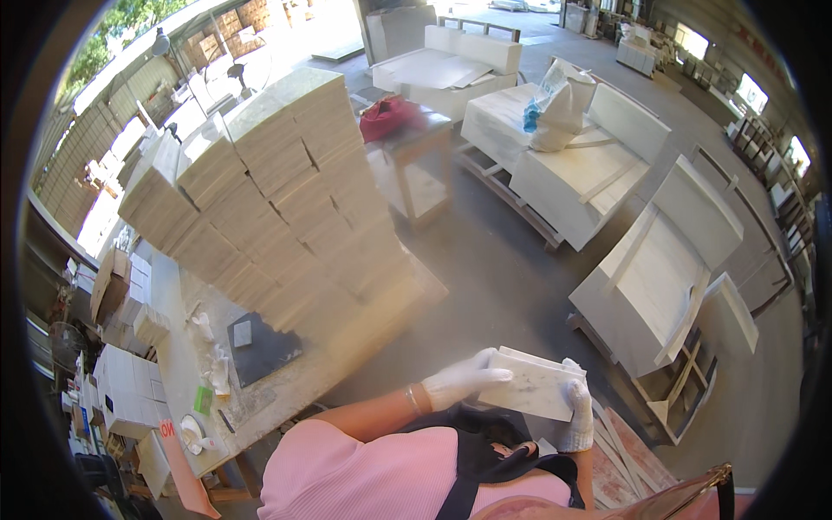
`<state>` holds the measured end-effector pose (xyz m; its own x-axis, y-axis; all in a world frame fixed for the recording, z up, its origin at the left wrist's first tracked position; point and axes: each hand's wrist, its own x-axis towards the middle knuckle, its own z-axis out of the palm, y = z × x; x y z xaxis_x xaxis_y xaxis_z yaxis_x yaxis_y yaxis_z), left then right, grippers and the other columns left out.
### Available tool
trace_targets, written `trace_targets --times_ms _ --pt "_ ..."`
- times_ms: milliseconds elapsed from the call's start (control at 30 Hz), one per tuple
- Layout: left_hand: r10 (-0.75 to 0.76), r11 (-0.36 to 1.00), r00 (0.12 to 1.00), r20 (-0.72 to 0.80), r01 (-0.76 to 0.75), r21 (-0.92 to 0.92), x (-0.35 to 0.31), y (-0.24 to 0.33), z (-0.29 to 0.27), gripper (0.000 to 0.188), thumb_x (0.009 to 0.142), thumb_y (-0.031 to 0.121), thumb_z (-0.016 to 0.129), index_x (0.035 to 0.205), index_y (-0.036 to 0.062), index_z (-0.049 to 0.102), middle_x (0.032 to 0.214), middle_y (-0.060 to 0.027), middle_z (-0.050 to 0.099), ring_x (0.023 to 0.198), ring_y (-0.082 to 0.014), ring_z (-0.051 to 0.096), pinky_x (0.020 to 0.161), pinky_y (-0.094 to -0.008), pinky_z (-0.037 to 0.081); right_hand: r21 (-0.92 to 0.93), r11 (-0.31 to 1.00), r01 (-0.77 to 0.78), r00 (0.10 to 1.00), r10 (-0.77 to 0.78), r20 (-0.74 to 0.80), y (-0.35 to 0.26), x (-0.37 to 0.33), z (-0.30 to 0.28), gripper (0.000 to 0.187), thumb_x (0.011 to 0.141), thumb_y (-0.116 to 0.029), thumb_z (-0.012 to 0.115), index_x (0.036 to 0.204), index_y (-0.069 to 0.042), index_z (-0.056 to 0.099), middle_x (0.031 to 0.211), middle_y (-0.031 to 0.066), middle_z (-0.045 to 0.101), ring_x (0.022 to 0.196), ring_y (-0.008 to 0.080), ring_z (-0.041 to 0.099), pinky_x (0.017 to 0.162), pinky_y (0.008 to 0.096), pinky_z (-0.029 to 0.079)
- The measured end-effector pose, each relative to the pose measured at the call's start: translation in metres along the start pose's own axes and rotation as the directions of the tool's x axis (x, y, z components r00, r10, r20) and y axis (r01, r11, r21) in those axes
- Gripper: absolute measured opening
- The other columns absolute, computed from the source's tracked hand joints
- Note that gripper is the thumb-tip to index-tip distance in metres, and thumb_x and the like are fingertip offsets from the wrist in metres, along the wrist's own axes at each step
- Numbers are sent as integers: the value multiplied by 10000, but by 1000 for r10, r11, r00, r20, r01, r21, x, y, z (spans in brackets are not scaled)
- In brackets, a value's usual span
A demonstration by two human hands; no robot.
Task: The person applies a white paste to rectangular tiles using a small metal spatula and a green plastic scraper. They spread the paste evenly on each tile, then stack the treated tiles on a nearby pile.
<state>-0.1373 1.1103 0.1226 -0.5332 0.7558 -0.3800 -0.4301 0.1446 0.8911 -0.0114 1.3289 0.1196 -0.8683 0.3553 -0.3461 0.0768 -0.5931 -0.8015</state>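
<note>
In front of my body I hold white stone tiles (530,387) with grey veining; a second edge shows behind the front one, so there seem to be at least two together. My left hand (468,379), in a white knit glove, grips their left end, thumb across the front face. The gloved right hand (578,414) is closed round the right end, fingers over the top corner. To the left stands a worktable (295,381), bearing a dark flat sheet (260,347) with a small white piece (243,334) on it.
A tall stack of pale slabs or boxes (269,199) stands on the worktable. A green block (203,399) and a white roll of tape (192,431) lie near its edge. Slab-loaded pallets (581,173) line the right. A red cloth bundle (392,117) tops a small stand. Thin strips (626,459) lie lower right.
</note>
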Motion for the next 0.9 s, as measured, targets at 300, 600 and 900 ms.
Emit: trace_targets --times_ms 300,600,900 --pt "59 964 959 -277 -127 -235 148 58 -47 746 962 404 681 1503 -2 364 1438 -139 499 1320 -212 479 1133 -372 382 -246 964 -105 950 170 261 -72 243 5 615 933 -301 598 1457 7 502 1350 100 590 1224 180 563 1064 318 428" --pt "166 867 684 -710 -444 -225 197 106 -115 649 1000 305 619 1522 -15 403 1498 -96 498 1379 -173 433 1170 -335 332 -518 849 -110 653 454 606 -89 448 139 569 934 -215 578 1450 15 510 1299 84 607 1178 177 561 1049 309 422" --pt "110 799 521 -847 -553 -237 233 165 -223 545 1019 277 587 1473 -4 473 1456 -106 530 1350 -181 465 1165 -338 336 -647 754 -111 491 608 624 -50 582 265 685 901 -363 681 1459 -14 488 1332 91 590 1239 212 559 1080 335 425"
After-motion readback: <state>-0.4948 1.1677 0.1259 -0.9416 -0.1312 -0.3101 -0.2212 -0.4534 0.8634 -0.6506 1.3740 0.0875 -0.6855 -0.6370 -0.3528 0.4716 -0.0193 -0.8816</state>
